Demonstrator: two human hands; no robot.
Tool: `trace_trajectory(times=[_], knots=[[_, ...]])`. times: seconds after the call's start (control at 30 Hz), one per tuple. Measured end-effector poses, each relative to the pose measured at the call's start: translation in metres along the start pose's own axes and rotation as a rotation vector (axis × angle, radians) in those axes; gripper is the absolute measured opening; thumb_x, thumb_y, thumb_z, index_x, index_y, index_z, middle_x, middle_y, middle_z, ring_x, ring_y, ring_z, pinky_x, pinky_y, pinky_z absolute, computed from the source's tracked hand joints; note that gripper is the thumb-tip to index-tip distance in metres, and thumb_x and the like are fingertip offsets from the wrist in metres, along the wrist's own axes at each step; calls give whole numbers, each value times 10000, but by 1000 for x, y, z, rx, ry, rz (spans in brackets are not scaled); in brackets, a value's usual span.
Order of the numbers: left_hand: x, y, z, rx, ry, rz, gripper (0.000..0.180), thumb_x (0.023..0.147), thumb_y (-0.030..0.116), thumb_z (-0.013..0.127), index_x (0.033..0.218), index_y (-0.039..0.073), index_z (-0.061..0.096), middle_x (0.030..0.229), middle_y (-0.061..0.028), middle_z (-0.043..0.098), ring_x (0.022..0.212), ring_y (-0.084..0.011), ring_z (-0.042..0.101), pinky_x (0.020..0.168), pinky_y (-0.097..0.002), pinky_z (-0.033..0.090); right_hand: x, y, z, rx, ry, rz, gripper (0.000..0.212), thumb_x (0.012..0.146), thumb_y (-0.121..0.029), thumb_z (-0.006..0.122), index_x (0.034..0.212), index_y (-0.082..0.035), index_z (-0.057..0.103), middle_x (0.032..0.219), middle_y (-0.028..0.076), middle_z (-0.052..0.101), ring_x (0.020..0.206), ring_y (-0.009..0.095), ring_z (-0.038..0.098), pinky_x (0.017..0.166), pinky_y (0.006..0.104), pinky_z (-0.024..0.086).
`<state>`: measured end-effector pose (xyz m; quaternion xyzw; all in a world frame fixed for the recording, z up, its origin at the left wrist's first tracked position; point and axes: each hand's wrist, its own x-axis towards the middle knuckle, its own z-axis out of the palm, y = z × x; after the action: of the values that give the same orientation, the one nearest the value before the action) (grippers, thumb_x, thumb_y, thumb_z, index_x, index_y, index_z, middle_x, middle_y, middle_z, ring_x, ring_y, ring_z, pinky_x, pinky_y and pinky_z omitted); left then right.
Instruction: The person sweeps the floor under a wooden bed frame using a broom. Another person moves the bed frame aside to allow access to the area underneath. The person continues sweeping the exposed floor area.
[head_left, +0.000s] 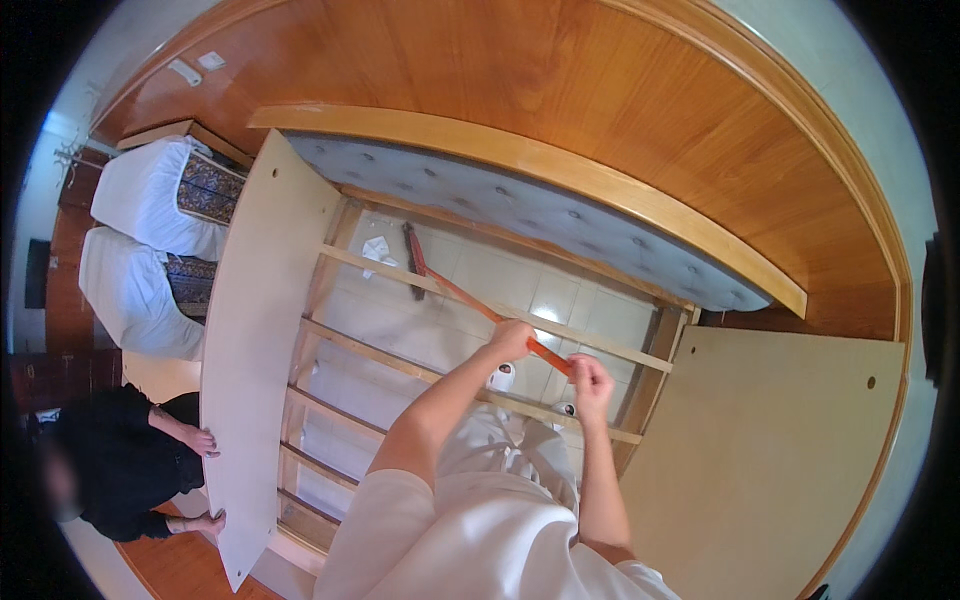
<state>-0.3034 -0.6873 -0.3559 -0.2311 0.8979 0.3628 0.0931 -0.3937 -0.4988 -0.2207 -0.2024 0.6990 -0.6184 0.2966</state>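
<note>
Both my hands are closed around the orange handle of a broom [465, 296]. My left hand [512, 340] grips it partway along. My right hand [590, 385] holds it near its upper end. The handle slants away to the far left, passing over a wooden slat, and the dark bristled broom head [413, 262] rests on the tiled floor [470, 250] inside the bed frame. Just left of the bristles lies a crumpled white scrap [378, 250], paper or cloth, I cannot tell which.
Wooden slats [375, 345] cross the frame where I stand. A tufted grey headboard [520, 205] runs along the far side. Pale boards stand at left [260, 330] and right [790, 430]. A person in black [130, 460] holds the left board's edge. White-covered cushions [150, 290] sit behind it.
</note>
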Motion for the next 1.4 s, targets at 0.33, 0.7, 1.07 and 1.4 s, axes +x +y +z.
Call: trace_trajectory(times=[0.33,0.7,1.07,1.4], knots=[[6,273,35,-400,-101,626,88,607,85,717,686,109,688,684,-163,646,744,-398,651,686,-518,505,-109,-145,-203,-204,508,-164,237,1038,-211,542,1035,9,630,735,35,599,680,141,606,769,320,566],[105,224,174,-485,-249,538,87,622,127,755,654,114,675,716,-133,666,754,-364,670,685,-472,525,-71,-35,-127,-385,496,-66,190,1005,-109,592,990,45,702,863,42,685,748,78,571,646,223,457],[4,53,14,-256,36,192,35,695,122,697,729,115,702,837,-132,694,846,-350,673,730,-459,534,-30,-52,0,-149,-22,-22,179,1010,-109,580,998,25,697,748,2,610,624,54,496,556,211,400],[-11,3,-29,17,103,-88,31,706,60,703,718,76,726,778,-170,702,804,-322,700,753,-462,569,13,-25,32,-14,24,27,235,1014,-235,613,995,-21,710,782,-7,641,653,60,536,564,240,437]])
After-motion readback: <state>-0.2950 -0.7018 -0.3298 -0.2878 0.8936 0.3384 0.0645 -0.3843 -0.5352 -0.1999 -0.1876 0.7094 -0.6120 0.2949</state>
